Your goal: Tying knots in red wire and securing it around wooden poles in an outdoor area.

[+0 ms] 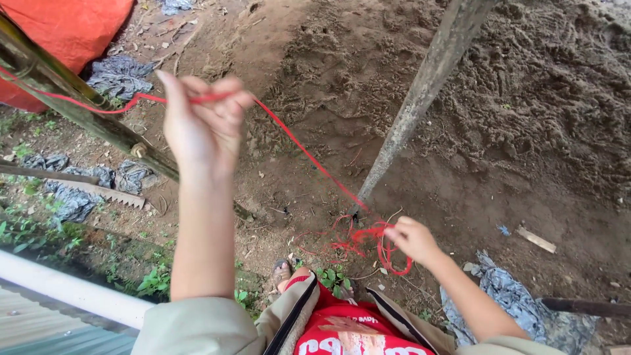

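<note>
The left hand (200, 125) is raised, fingers curled shut and pinching a red string (309, 158) near its top. From that pinch the string runs taut two ways — left along a slanted wooden pole (79, 105), and down to the right toward the ground. There it ends in a loose red tangle (361, 240) lying on the dirt at the foot of a grey post (420, 92). The right hand (413, 240) is low, just beside the tangle, fingertips closed on a loop of string. A saw (98, 190) lies on the soil under the pole, near crumpled grey plastic (121, 75). An orange sack (66, 33) sits in the upper left corner — a white pipe (66, 292) crosses the lower left.
</note>
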